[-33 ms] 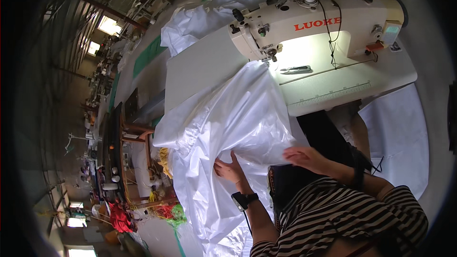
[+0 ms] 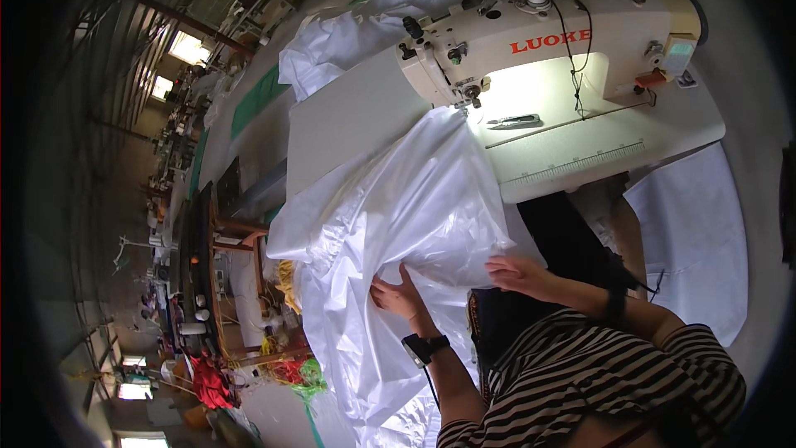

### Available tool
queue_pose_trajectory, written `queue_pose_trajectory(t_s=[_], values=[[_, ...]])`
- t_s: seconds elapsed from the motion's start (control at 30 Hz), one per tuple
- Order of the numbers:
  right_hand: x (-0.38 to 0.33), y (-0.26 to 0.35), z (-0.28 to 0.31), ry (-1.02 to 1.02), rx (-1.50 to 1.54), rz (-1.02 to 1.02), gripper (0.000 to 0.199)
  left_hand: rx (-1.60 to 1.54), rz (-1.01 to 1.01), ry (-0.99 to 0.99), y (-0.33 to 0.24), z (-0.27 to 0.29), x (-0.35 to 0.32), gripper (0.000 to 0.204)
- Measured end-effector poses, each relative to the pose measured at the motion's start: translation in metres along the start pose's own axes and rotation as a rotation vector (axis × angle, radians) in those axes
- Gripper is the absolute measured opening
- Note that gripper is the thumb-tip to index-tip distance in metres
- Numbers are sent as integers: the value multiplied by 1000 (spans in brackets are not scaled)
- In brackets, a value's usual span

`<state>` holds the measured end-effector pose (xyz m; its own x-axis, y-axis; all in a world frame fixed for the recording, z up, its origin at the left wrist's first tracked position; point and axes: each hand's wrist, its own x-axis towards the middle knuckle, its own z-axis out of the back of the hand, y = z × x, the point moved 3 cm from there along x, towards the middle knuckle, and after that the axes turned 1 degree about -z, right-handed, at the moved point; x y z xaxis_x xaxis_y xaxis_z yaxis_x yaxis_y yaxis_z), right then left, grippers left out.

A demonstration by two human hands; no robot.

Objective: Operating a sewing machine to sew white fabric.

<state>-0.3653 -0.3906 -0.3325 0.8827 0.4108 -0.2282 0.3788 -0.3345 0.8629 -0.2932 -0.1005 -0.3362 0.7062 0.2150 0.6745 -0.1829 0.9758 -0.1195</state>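
Observation:
A shiny white sheet (image 2: 390, 191), thin and creased, runs from under the needle area of the sewing machine (image 2: 539, 33) down over the table edge and across my lap. My left hand (image 2: 400, 297) lies against its folds, thumb raised and apart from the fingers, whose tips are partly hidden in the creases. At the sheet's right edge is my right hand (image 2: 521, 275), its fingers together and bent over the border; the thumb is hard to see. The machine's lamp lights the needle area, where the sheet's upper end narrows.
Small thread snips (image 2: 514, 122) lie on the machine bed beside a printed ruler scale (image 2: 580, 163). More white material (image 2: 340, 46) is heaped behind the table, and a white panel (image 2: 692, 232) hangs at the right. A wooden frame (image 2: 236, 236) and red cloth (image 2: 211, 380) are at the left.
My right hand has shifted slightly left along the sheet's edge, its fingers a little more bent. The left hand is almost unmoved.

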Motion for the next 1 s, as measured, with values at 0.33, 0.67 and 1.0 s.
queue_pose_trajectory(t_s=[0.33, 0.67, 1.0], values=[[67, -36, -33, -3, -179, 54, 25, -564, 134, 151, 36, 15, 42, 11], [-40, 24, -19, 133, -506, 289, 15, -854, 314, 958, 47, 56, -10, 36], [-29, -2, -37, 144, -269, -68, 23, -216, -199, 265, -55, 91, -21, 56]])
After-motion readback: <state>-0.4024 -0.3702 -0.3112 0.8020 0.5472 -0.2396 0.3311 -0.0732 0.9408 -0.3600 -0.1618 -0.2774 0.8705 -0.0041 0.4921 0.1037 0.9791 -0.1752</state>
